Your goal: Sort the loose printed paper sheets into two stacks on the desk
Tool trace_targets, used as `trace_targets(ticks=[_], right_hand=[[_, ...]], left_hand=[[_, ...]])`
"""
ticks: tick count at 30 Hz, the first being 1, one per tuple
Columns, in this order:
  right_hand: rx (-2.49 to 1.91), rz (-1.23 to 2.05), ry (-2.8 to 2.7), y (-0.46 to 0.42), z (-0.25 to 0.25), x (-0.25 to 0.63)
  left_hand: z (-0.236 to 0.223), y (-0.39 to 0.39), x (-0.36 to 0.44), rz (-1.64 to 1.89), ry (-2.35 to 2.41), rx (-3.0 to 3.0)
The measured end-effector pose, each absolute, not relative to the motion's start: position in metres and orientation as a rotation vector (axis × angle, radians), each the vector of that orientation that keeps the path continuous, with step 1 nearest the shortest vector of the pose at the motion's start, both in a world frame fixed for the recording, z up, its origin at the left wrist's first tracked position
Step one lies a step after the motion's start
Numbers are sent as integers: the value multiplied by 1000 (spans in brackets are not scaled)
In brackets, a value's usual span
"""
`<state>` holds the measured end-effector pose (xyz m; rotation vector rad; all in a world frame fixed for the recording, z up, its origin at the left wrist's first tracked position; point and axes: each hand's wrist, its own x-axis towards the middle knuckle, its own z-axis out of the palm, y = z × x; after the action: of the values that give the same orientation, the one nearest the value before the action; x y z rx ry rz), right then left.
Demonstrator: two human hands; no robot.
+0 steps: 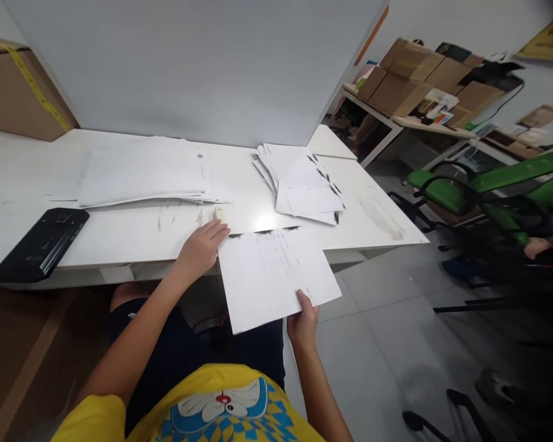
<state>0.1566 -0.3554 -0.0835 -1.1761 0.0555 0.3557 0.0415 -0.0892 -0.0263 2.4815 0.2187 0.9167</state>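
paper [276, 276] overhanging table edge [378, 246], right hand [303, 322] gripping it, floor [373, 331] alongside

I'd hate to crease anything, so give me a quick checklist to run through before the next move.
1. Right hand has a grip on the sheet: ok, thumb on top.
2. Left hand has a grip on the small beige block: cannot tell; fingers meet it but partly hide it.
3. Sheet fully over the table: not ok, most extends past the front edge.
4. Paper stack apart from the sheet: ok.
5. Paper pile squared: not ok, fanned and uneven.
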Motion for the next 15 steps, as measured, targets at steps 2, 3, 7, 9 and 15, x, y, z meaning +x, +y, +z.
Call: trace_targets(ticks=[2, 3, 7, 9, 15], right_hand=[[-1159, 372, 40, -355, -82, 157], [-1150, 378, 41, -355, -81, 158], [-1140, 409, 63, -356, -81, 158], [-1163, 419, 72, -357, -82, 158], [-1182, 394, 86, -356, -80, 157]], left_hand=[[-32, -89, 39, 936, 226, 2478], [-34, -89, 39, 946, 235, 2476], [-43, -89, 37, 976, 256, 2487], [-47, -92, 37, 983, 276, 2505], [-54, -110, 31, 914, 411, 2748]])
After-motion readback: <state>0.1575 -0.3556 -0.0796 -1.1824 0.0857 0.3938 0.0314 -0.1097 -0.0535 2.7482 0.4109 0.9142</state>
